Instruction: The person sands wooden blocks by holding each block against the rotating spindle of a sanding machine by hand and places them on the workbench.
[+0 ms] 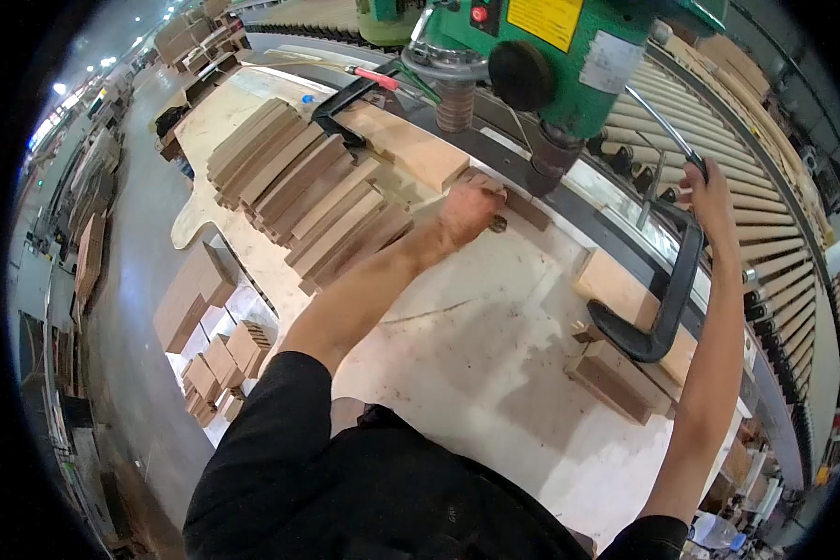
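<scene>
A green drill press stands over the far edge of a pale worktable. Beneath its spindle lies a narrow wooden strip, and my left hand is closed around its left end, next to a light wooden block. Over on the right, my right hand is wrapped around the dark grip of the drill press lever. Whether the bit touches the strip is hidden from view.
Stacked wooden strips lie on the table's left. Black clamps hold blocks along the far edge. Short wooden pieces sit near the right clamp. More blocks rest lower left. Behind the press runs a roller conveyor.
</scene>
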Demonstrator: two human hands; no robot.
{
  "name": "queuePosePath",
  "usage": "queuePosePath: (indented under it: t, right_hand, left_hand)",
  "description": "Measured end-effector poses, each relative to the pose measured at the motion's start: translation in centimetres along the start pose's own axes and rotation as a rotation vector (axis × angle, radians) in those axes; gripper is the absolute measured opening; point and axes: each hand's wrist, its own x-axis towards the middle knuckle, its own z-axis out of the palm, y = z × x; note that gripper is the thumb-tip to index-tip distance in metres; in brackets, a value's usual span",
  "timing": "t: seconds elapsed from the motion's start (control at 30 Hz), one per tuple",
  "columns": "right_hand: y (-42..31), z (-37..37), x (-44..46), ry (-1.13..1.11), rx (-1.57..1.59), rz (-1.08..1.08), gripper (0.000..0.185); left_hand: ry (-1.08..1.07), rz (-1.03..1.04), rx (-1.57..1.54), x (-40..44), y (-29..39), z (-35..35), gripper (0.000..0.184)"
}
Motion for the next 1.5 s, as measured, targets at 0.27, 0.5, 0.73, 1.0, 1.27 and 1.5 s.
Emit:
queuePosePath:
  t: [0.27,0.5,0.73,1.0,1.27,1.5]
  right_hand:
    - [-0.2,-0.3,-0.2,0.013,-0.063,-0.033,0.038]
    - [0.2,1.2,-0.4,-0.039,-0.211,0.022,0.046]
    - [4.2,10.8,1.6,-0.099,-0.232,0.021,0.049]
    - [2.6,19.0,4.9,-0.186,0.022,0.098,0.054]
    - [2.5,19.7,5.4,-0.153,-0.007,0.101,0.052]
    - [3.0,5.2,-0.2,0.018,-0.172,-0.045,0.035]
  left_hand:
    - [0.060,0.085,-0.018,0.1,-2.2,0.3,0.026]
    - [0.024,0.011,-0.055,0.9,-2.3,0.8,0.014]
    - [-0.016,0.039,-0.038,1.1,-2.2,-0.1,0.014]
    - [-0.008,0.068,-0.117,0.9,-2.7,0.1,0.020]
    - [0.035,0.064,-0.180,1.1,-2.5,0.1,0.012]
    - [0.142,-0.179,-0.029,0.4,-1.6,0.4,0.008]
